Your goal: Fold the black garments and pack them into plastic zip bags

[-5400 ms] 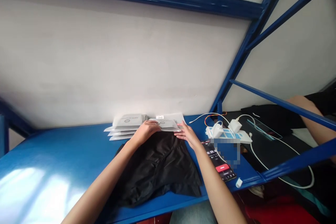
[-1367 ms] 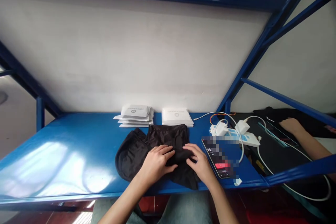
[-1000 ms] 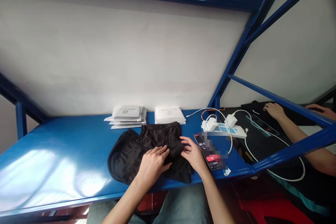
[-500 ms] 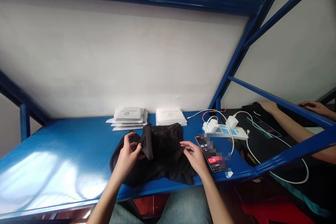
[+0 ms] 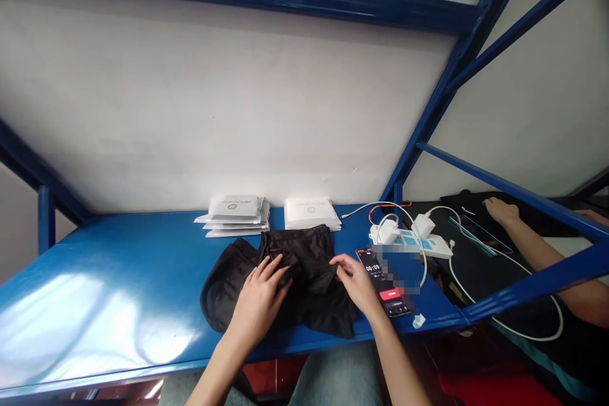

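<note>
A black cloth garment (image 5: 311, 244) lies bunched and partly folded near the front edge of the blue table. Its rounded left part (image 5: 219, 288) spreads out beside my left hand. My left hand (image 5: 261, 292) is over the middle of the garment, its fingers and thumb closed around a fold that is slightly blurred. On the garment's right side, my right hand (image 5: 354, 279) pinches the cloth between thumb and forefinger. The cloth under both palms is hidden.
Behind the garment stand a stack of frosted plastic packets (image 5: 235, 212) and a second stack of white packets (image 5: 311, 212). To the right are a phone (image 5: 380, 279), a power strip (image 5: 413, 242) with chargers and cables, a blue metal frame (image 5: 523, 285) and another person's arm (image 5: 537, 235).
My left hand has moved right and folded the raised flap of the garment over toward the middle. My right hand keeps its pinch on the right side, almost unmoved.
</note>
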A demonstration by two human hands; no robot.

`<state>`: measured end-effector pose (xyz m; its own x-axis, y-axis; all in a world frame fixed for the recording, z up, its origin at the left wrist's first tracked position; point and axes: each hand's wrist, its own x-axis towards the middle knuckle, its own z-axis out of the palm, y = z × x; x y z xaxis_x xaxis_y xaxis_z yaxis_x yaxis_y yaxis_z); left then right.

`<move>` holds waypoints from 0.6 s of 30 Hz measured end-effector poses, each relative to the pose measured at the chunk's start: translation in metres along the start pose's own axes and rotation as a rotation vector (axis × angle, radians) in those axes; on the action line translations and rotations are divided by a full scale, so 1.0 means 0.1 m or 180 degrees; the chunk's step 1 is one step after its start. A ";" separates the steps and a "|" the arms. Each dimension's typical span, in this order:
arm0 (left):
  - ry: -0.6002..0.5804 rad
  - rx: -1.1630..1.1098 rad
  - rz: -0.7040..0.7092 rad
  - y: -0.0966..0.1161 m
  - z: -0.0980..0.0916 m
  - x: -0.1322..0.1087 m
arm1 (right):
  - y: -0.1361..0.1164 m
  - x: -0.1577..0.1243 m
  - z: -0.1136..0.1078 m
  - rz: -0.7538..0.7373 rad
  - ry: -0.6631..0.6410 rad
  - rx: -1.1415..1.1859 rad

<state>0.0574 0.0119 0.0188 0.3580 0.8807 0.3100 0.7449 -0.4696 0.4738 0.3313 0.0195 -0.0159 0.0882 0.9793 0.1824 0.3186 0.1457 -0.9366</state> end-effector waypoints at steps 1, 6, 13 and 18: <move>0.0148 -0.0324 -0.0101 -0.02 -0.07 0.03 | -0.01 0.05 -0.04 0.0009 0.0036 0.0009; 0.1097 -0.0934 -0.1036 -0.36 -0.46 -0.06 | -0.04 0.20 -0.19 -0.0055 0.0401 -0.0165; 0.1234 0.0376 -0.0480 -0.80 -0.47 -0.34 | -0.16 0.01 -0.03 -0.0820 0.0489 -0.1283; 0.0253 0.0537 -0.0043 -0.77 -0.40 0.12 | -0.15 0.08 0.02 -0.0626 -0.0222 -0.1828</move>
<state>-0.0187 0.0558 0.0192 0.3067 0.8761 0.3720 0.8356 -0.4350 0.3355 0.3254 0.0252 -0.0011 -0.0797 0.9515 0.2972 0.7823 0.2445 -0.5729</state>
